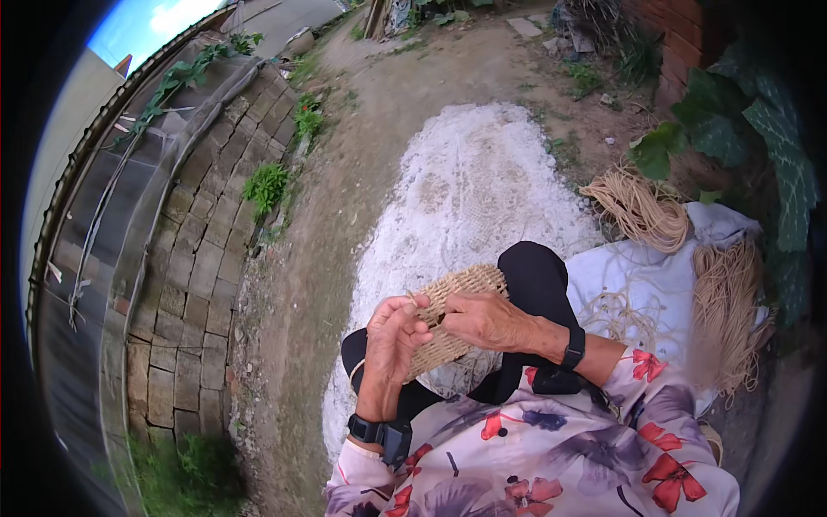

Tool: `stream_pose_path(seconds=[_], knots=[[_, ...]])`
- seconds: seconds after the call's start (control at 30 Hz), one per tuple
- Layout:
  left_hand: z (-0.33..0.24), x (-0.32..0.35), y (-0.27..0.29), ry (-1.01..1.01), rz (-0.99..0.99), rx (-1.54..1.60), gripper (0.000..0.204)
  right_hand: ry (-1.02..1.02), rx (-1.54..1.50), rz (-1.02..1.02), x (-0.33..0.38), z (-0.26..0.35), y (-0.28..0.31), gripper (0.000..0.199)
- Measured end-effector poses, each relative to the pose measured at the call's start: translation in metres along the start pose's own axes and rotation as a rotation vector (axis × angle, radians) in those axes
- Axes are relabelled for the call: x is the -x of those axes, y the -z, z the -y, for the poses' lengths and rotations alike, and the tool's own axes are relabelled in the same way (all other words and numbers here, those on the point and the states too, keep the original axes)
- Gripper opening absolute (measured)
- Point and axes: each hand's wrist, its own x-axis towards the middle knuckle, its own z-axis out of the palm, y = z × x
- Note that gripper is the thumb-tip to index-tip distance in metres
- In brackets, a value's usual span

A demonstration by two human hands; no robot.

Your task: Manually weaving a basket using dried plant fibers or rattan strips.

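Observation:
A tan woven piece of twisted straw-like cord lies tilted across my lap, over my dark trousers. My left hand is at its left side, thumb and fingers pinched, with a short bit of cord showing at the fingertips. My right hand rests on the weave, its fingers curled and closed at the middle of the piece; the fingertips are partly hidden. A thin loop of cord shows beside my left wrist. Both wrists carry black bands.
At my right, a white sack bears loose cord strands. A coiled cord bundle and a longer hank lie by it. Whitish rough ground stretches ahead. A brick wall runs along the left; large leaves hang at the right.

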Motion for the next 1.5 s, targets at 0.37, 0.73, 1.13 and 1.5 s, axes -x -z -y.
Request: stream_pose_path(seconds=[0.37,0.73,1.13,1.5], knots=[[0.016,-0.004,-0.029,-0.004,-0.001,-0.394,0.009,-0.722,-1.022,-0.222,0.016,-0.010,0.003,0.020],[0.028,-0.008,-0.029,0.039,0.009,-0.399,0.009,-0.734,-1.122,-0.212,0.021,-0.009,0.003,0.019],[0.027,-0.007,-0.025,0.104,0.039,-0.301,0.008,-0.710,-1.296,-0.152,0.023,-0.018,-0.007,0.014],[0.009,-0.006,-0.034,-0.130,0.105,-0.757,0.010,-0.502,-0.566,-0.254,0.007,0.002,0.017,0.015]])
